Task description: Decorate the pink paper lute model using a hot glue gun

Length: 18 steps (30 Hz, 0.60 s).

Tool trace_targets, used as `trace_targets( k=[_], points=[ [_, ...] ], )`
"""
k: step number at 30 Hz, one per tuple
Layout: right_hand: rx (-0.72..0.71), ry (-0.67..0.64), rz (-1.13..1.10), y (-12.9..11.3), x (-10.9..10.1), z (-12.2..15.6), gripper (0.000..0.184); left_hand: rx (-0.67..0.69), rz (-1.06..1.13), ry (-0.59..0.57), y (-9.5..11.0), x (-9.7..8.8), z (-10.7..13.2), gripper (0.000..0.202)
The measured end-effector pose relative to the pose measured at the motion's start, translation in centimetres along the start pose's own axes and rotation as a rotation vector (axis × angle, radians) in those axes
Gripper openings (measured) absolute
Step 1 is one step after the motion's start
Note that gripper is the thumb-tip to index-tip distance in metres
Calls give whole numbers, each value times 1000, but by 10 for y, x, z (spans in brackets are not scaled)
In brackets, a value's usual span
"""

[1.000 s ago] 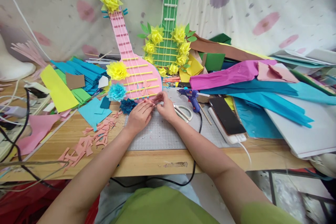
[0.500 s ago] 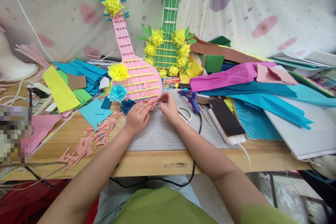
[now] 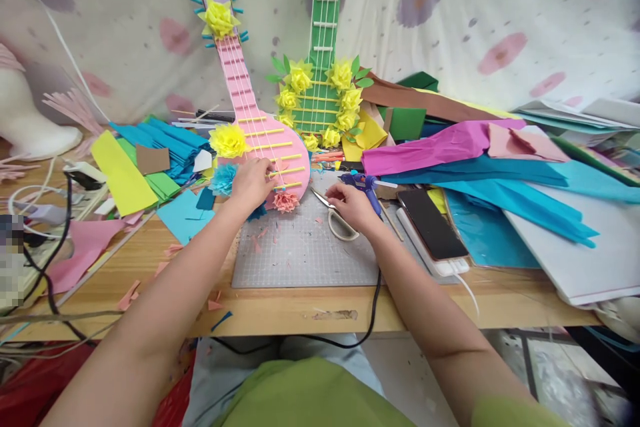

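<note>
Wooden table (image 3: 300,310): your curled left hand (image 3: 253,181) rests on the pink guitar (image 3: 260,140), its flowers (image 3: 285,201) seemingly placed. Your right hand (image 3: 353,205) grips the scissors (image 3: 323,200); cutting apparently remains.

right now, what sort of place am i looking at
Most likely a home craft workspace: a wooden table heaped with coloured paper sheets, a pink paper guitar trimmed with paper flowers, and a cutting mat with scissors and a glue gun.
</note>
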State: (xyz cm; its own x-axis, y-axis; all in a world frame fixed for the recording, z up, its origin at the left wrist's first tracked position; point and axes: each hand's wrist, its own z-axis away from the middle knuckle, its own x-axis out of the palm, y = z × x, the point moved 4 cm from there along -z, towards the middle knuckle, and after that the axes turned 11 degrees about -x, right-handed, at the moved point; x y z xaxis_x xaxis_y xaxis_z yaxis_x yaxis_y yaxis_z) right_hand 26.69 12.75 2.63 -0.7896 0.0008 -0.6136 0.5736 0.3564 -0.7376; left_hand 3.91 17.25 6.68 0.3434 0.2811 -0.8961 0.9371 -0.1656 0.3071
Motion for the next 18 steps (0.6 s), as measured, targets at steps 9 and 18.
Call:
trace_targets(
  k=[9, 18],
  points=[
    [100, -379, 214, 6, -45, 28, 37, -73, -119, -4, 9, 10, -1, 17],
    [300, -234, 554, 31, -89, 39, 37, -269, 251, -105, 5, 0, 2, 23]
  ],
)
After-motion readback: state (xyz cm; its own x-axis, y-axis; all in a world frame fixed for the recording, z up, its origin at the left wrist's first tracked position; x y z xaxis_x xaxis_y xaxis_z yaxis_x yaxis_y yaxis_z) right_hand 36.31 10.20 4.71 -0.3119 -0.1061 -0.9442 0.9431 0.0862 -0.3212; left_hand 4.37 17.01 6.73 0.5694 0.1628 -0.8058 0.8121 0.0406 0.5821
